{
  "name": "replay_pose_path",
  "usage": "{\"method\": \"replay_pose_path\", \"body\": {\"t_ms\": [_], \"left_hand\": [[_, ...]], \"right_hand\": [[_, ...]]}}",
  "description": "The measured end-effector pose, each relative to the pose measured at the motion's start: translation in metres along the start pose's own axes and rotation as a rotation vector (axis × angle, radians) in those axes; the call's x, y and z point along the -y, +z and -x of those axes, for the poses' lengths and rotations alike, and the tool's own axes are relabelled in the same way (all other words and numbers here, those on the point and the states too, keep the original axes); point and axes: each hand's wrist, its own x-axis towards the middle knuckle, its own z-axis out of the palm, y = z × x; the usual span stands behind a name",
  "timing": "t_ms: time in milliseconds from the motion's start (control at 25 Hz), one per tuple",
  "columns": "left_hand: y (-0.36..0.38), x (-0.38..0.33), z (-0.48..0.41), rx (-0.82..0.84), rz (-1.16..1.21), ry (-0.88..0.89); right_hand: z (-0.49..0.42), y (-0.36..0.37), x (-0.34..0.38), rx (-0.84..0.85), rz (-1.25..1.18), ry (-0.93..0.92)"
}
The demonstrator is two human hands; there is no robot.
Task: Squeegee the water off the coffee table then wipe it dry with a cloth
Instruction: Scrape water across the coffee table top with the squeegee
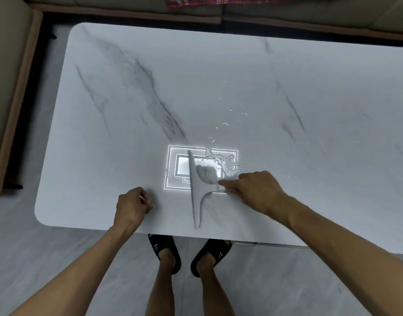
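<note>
While I stand at the near edge of the coffee table (127, 99), items as follows. Squeegee (196, 197): blade down on the table top, close to that near edge. Right hand (257, 192): my fingers wrapped round its handle. Left hand (133, 205): clenched, grasping nothing, resting on the table top by the near edge. Water (227, 163): puddle and droplets on the table top, further in from that edge.
</note>
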Motion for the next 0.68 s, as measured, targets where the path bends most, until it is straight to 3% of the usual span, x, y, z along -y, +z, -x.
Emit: {"method": "replay_pose_path", "body": {"t_ms": [280, 400, 680], "left_hand": [[-0.006, -0.011, 0.003, -0.004, 0.023, -0.009], [-0.018, -0.018, 0.003, -0.035, -0.043, -0.016], [-0.054, -0.005, -0.022, -0.154, 0.085, -0.046]], "right_hand": [[0.052, -0.027, -0.073, -0.075, 0.115, 0.325], [0.046, -0.044, -0.060, -0.132, 0.131, 0.249], [-0.046, -0.079, 0.033, -0.134, -0.002, -0.023]]}}
